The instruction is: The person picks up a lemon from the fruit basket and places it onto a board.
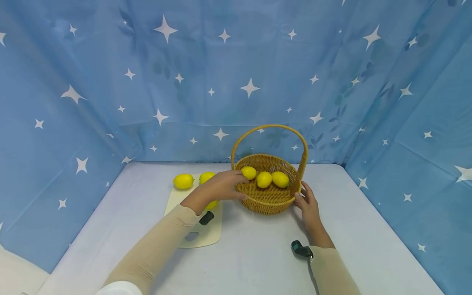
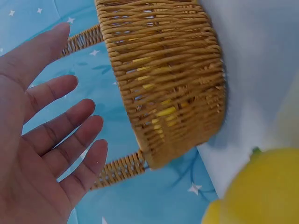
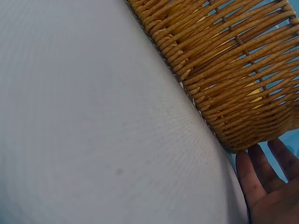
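A wicker basket (image 1: 271,207) with a tall arched handle holds three yellow lemons (image 1: 264,180). My left hand (image 1: 225,186) is over the basket's left rim, fingers spread and relaxed. Its palm and fingers (image 2: 60,135) hold nothing in the left wrist view. At the basket's right side, my right hand (image 1: 309,207) touches the wicker wall with fairly straight fingers (image 3: 250,179). More lemons (image 1: 183,181) lie at a pale cutting board (image 1: 200,241) to the left, partly hidden by my left arm. One of these lemons (image 2: 266,186) appears close up in the left wrist view.
A white table (image 1: 250,254) bears the basket and board. Blue curtains (image 1: 206,102) with white stars stand behind and along both sides. Dark wrist devices (image 1: 302,249) sit by both sleeves, one with a cable trailing towards the front edge.
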Demonstrator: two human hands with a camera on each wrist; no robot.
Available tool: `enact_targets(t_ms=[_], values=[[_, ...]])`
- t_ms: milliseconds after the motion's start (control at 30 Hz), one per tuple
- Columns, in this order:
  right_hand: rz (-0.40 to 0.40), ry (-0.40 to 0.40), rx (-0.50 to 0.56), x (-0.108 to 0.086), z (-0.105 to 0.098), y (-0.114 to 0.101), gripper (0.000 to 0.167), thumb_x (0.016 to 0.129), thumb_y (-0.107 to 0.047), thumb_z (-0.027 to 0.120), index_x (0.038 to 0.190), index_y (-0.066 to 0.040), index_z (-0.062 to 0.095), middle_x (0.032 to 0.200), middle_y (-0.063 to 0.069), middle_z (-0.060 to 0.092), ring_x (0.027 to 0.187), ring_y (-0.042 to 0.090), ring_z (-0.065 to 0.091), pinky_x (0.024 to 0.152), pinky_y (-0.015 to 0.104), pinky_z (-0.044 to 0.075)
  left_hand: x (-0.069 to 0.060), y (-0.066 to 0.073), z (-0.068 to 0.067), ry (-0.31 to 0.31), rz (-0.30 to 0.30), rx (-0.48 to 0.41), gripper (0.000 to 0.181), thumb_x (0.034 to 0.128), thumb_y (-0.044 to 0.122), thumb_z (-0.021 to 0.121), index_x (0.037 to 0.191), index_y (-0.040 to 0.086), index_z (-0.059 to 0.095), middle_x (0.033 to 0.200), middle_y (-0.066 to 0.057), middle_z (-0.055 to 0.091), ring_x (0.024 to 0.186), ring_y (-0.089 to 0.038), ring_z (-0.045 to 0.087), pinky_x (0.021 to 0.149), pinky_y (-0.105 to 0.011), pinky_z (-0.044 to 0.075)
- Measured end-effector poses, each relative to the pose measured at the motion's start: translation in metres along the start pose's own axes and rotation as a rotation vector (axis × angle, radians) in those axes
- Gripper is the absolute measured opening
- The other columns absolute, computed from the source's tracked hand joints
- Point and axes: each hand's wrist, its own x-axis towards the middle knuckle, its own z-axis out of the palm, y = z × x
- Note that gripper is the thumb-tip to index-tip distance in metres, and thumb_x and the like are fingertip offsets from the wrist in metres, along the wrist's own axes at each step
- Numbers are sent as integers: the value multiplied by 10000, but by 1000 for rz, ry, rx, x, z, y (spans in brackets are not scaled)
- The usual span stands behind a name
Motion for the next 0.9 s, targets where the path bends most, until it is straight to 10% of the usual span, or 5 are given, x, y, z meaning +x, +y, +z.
enact_targets(t_ms=[467,900], values=[[31,18,0,-1,2,3,626,1039,-203,476,1568,-115,153,1522,229,277,1299,392,411,979,486,442,51,-2,15,-54,51,-2,496,900,470,668,1277,147,648,1242,-29,604,1123,-192,557,921,-361,472],[30,21,-8,0,2,-1,627,1040,-204,475,1569,-119,150,1525,231,270,1309,400,402,980,511,431,83,11,21,-139,-64,74,576,908,476,652,1407,214,531,1390,14,519,1269,-186,475,1039,-393,394]])
